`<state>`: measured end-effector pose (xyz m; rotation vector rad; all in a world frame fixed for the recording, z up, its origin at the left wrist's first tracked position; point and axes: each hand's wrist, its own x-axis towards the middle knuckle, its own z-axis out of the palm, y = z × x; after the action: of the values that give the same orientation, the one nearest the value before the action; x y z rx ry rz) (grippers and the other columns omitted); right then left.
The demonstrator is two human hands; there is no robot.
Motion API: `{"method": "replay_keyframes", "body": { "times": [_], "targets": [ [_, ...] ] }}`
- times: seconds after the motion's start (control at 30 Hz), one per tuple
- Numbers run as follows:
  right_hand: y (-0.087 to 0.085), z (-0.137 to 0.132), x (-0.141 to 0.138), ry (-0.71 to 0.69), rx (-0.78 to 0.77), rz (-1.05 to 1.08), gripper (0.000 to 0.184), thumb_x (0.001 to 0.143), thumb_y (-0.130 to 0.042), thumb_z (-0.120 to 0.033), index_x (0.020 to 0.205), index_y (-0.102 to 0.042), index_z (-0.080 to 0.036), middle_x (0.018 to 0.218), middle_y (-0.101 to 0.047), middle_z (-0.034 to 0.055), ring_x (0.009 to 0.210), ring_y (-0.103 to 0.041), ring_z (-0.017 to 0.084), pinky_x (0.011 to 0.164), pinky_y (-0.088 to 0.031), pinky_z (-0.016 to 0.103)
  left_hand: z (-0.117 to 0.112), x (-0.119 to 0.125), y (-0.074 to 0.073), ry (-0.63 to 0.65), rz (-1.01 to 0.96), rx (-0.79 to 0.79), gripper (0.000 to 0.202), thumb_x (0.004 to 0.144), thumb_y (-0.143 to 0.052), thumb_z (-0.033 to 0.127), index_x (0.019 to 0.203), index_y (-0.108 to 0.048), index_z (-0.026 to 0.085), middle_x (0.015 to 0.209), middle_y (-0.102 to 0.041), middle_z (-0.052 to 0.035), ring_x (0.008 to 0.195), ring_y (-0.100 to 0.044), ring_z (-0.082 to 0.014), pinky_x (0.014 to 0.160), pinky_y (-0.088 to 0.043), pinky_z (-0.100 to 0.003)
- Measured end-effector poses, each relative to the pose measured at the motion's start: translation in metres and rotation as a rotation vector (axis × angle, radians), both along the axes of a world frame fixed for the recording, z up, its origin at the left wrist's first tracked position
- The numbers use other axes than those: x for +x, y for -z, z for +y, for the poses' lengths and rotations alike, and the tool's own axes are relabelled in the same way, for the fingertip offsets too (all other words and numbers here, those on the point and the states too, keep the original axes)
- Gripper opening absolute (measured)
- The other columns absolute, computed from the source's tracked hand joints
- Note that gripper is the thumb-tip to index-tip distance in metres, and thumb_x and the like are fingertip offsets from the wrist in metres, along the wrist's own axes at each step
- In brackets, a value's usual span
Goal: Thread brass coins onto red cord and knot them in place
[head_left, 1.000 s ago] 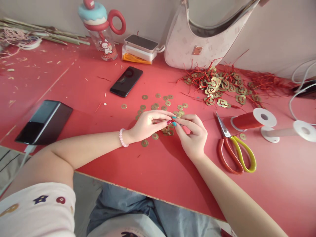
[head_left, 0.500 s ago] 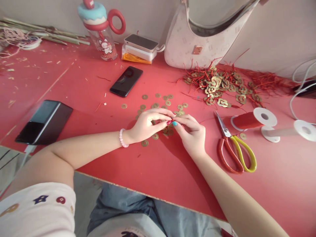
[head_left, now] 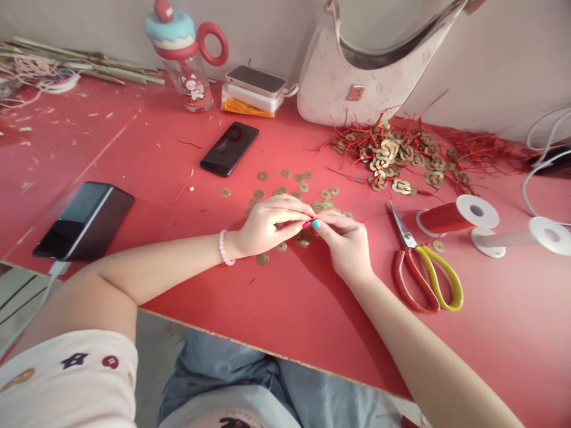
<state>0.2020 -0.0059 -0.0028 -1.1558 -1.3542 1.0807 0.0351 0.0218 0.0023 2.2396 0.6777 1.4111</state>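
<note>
Over the scattered brass coins (head_left: 262,258), my left hand (head_left: 263,226) and my right hand (head_left: 350,241) meet fingertip to fingertip. Both are closed in a pinch on what looks like thin red cord; a sliver of red shows between the fingertips, but most of it is hidden by the fingers. A faint red strand also runs from behind my right hand toward the scissors. The loose coins are round with a hole in the middle, and they lie around and beneath my hands on the red table (head_left: 276,315).
Scissors (head_left: 417,261) lie right of my right hand, beside a red cord spool (head_left: 455,215) and a bare white spool (head_left: 517,238). Behind are a pile of coins tied with red cord (head_left: 392,154), a handbag (head_left: 357,89), a phone (head_left: 229,148) and a cup (head_left: 191,83). A folding phone (head_left: 84,220) lies left.
My right fingers have drawn in closer and flatter against my left fingertips. Both hands stay in the same spot over the coins; the view has shifted slightly.
</note>
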Motion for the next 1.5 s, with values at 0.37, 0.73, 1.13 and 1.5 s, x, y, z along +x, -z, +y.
{"method": "replay_keyframes", "body": {
  "times": [0.37, 0.73, 1.13, 1.5],
  "targets": [
    [-0.0003, -0.0004, -0.0069, 0.091, -0.087, -0.009, 0.016, 0.069, -0.068, -0.038, 0.073, -0.072, -0.023, 0.073, -0.07, 0.001, 0.063, -0.061, 0.013, 0.058, -0.052, 0.027, 0.0001, 0.0005, 0.0006, -0.055, 0.052, -0.031, 0.013, 0.082, -0.055, 0.013, 0.085, -0.067, 0.018, 0.09, -0.07, -0.0067, 0.081, -0.064, -0.0148, 0.076, -0.054, -0.033],
    [-0.0026, -0.0034, -0.0092, 0.027, -0.041, -0.07, 0.014, 0.077, -0.061, -0.033, 0.073, -0.066, -0.02, 0.07, -0.065, 0.0001, 0.059, -0.058, 0.011, 0.055, -0.05, 0.024, -0.0023, 0.0006, -0.0021, -0.077, 0.015, -0.297, 0.012, 0.082, -0.054, 0.016, 0.085, -0.067, 0.016, 0.093, -0.07, -0.0068, 0.088, -0.063, -0.0153, 0.077, -0.054, -0.03],
    [-0.0045, -0.0059, -0.0068, 0.078, 0.133, -0.313, 0.007, 0.078, -0.054, -0.018, 0.073, -0.059, -0.02, 0.07, -0.06, -0.0006, 0.062, -0.054, 0.011, 0.059, -0.046, 0.024, -0.0041, 0.0019, -0.0036, -0.074, -0.044, -0.4, 0.012, 0.082, -0.056, 0.018, 0.084, -0.068, 0.016, 0.095, -0.069, -0.0062, 0.09, -0.063, -0.0146, 0.076, -0.055, -0.026],
    [-0.0016, -0.0092, -0.0059, 0.116, 0.239, -0.367, 0.026, 0.077, -0.052, -0.012, 0.1, -0.058, -0.022, 0.068, -0.058, -0.0029, 0.062, -0.054, 0.01, 0.062, -0.047, 0.024, -0.0022, 0.0009, 0.0024, -0.058, -0.164, -0.594, 0.016, 0.083, -0.055, 0.023, 0.088, -0.067, 0.015, 0.102, -0.065, -0.0081, 0.085, -0.064, -0.0138, 0.067, -0.054, -0.022]
  ]
}}
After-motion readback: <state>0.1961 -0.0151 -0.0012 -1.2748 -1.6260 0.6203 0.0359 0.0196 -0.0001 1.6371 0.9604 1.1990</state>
